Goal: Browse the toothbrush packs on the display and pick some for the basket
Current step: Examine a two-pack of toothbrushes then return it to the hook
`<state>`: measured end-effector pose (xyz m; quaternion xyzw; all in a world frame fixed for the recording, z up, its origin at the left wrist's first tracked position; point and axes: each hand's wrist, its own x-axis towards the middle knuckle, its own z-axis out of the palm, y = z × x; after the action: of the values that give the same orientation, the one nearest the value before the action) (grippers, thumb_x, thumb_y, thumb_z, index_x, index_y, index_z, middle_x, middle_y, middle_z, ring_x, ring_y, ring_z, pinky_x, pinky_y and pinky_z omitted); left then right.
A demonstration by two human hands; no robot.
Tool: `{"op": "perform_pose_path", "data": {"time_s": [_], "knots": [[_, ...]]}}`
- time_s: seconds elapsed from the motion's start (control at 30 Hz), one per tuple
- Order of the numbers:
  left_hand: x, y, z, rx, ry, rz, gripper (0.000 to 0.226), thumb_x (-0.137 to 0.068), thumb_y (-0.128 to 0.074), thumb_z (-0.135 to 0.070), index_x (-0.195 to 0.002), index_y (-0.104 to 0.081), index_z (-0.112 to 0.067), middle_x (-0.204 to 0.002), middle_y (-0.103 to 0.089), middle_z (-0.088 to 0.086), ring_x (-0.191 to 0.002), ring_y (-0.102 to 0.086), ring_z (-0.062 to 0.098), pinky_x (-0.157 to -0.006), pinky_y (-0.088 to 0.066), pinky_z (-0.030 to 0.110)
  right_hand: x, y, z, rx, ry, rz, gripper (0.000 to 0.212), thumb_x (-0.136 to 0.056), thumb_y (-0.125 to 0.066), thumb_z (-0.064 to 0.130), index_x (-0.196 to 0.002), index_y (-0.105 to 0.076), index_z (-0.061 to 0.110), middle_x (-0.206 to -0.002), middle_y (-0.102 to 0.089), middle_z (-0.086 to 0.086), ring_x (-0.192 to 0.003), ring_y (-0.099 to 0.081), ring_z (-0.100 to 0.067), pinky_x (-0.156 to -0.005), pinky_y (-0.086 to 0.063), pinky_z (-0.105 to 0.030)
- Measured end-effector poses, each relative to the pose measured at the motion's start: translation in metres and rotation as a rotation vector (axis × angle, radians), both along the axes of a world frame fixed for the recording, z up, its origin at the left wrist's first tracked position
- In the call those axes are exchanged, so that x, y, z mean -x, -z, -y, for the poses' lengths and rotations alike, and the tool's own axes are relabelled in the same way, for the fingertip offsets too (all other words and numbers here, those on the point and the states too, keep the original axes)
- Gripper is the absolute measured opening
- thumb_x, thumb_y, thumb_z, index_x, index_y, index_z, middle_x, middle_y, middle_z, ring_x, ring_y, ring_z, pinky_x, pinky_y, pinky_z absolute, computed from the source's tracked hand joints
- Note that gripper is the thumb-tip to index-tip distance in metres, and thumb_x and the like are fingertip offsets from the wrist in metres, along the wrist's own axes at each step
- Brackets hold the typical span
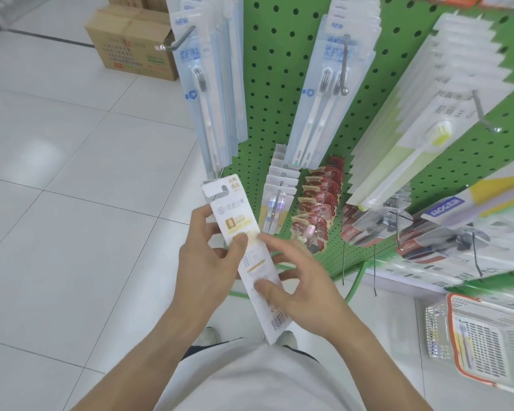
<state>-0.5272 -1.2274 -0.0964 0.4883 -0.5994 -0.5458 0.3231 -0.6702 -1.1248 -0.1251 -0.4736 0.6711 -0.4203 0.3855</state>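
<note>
A long white toothbrush pack (233, 218) with gold print and a barcode at its lower end is held in front of the green pegboard display (279, 84), its printed back toward me. My left hand (211, 256) grips its upper half, thumb across the face. My right hand (297, 283) pinches its lower half, thumb on the face and fingers behind. Blue-and-clear packs (208, 90) hang at the upper left, another row (330, 93) in the middle, and yellow-bristled packs (422, 129) at the right. A white mesh basket (484, 339) with an orange rim stands on the floor at the lower right, one pack inside.
Small red packs (318, 209) and purple-headed packs (276, 200) hang low on the board. Bare metal hooks (484, 114) stick out toward me. A cardboard box (131, 43) sits on the white tiled floor at the upper left. My shoes show below the pack.
</note>
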Motion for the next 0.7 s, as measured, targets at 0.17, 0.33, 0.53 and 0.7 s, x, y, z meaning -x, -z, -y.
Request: {"op": "perform_pose_path", "data": {"time_s": [0.17,0.33,0.53,0.7], "knots": [[0.010,0.002,-0.008,-0.022,0.001,-0.002,0.018,-0.100,-0.059,-0.019,-0.100,-0.046,-0.032,-0.098,-0.073,-0.010,-0.068,-0.074,0.020,-0.055,-0.061,0.042,-0.009,-0.003,0.007,0.050,-0.010,-0.133,0.071,-0.085,-0.080,0.034,-0.148,-0.049,0.034,-0.144,-0.046,0.015,-0.137,-0.044,-0.002,-0.111,-0.039,-0.022],[0.013,-0.004,-0.006,-0.056,0.068,-0.010,0.014,-0.100,-0.060,-0.025,-0.102,-0.049,-0.034,-0.102,-0.071,-0.011,-0.071,-0.074,0.018,-0.057,-0.062,0.039,-0.014,0.001,0.011,-0.002,-0.037,-0.258,0.079,-0.086,-0.069,0.049,-0.156,-0.036,0.034,-0.159,-0.036,0.021,-0.151,-0.021,0.003,-0.122,-0.030,-0.034],[0.014,-0.003,-0.013,0.039,0.174,0.113,0.019,-0.098,-0.061,-0.029,-0.106,-0.049,-0.042,-0.100,-0.067,-0.027,-0.067,-0.072,0.020,-0.070,-0.057,0.047,-0.017,-0.001,0.012,0.111,0.195,-0.250,0.060,-0.079,-0.086,0.024,-0.135,-0.064,0.026,-0.128,-0.047,0.040,-0.130,-0.039,0.022,-0.104,-0.036,-0.006],[0.015,0.000,-0.016,0.076,0.213,0.108,0.032,-0.097,-0.065,-0.024,-0.112,-0.052,-0.049,-0.100,-0.066,-0.034,-0.064,-0.072,0.009,-0.063,-0.057,0.028,-0.011,0.000,0.011,0.080,0.231,-0.147,0.043,-0.086,-0.078,0.017,-0.128,-0.069,0.023,-0.118,-0.067,0.023,-0.114,-0.062,0.008,-0.088,-0.055,-0.015]]}}
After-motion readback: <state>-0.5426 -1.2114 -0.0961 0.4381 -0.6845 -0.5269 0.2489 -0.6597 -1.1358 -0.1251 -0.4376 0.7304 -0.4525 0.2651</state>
